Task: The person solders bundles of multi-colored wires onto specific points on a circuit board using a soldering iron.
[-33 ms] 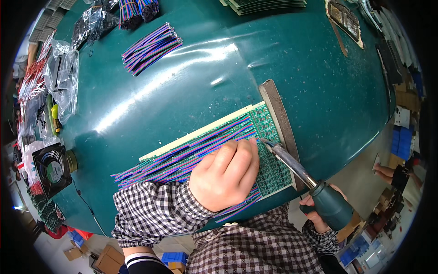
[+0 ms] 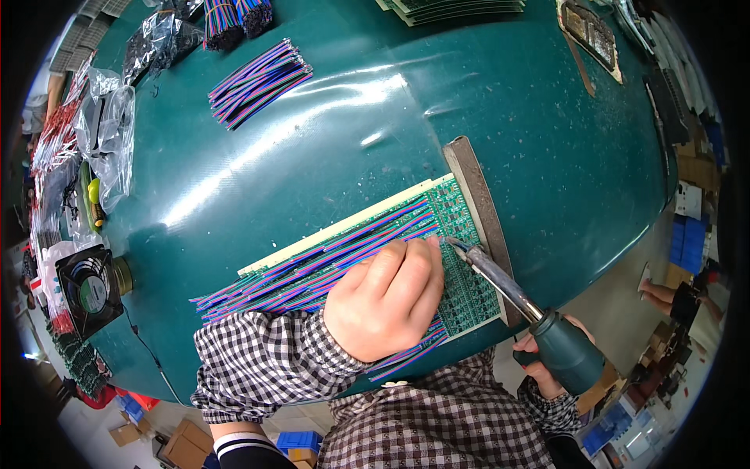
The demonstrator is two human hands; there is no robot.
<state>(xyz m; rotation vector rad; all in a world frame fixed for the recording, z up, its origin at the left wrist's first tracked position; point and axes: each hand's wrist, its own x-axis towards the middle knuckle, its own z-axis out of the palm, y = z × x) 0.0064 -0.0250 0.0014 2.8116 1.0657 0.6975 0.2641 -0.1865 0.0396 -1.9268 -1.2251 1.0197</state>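
A green circuit board panel (image 2: 466,295) lies on the table, with rows of blue, red and black wires (image 2: 312,267) running leftward from it. Over these wires rests my left hand (image 2: 387,295), its fingers closed in a pinch at the board's row of parts; the wire end between the fingertips is mostly hidden. My right hand (image 2: 539,366) grips the dark green handle of a soldering iron (image 2: 509,291). The iron's tip meets the board just right of my left fingertips, with a faint wisp beside it. Along the board's right edge lies a brown metal bar (image 2: 480,211).
A loose bundle of wires (image 2: 260,82) lies on the green table (image 2: 547,148) at the far left. Stacked boards (image 2: 453,9) and a solder-stained tray (image 2: 590,37) stand at the back. A small black fan (image 2: 87,289) and plastic bags (image 2: 105,141) line the left edge.
The soldering iron's tip has shifted very slightly left toward my left fingertips. My left hand and the board have stayed in place.
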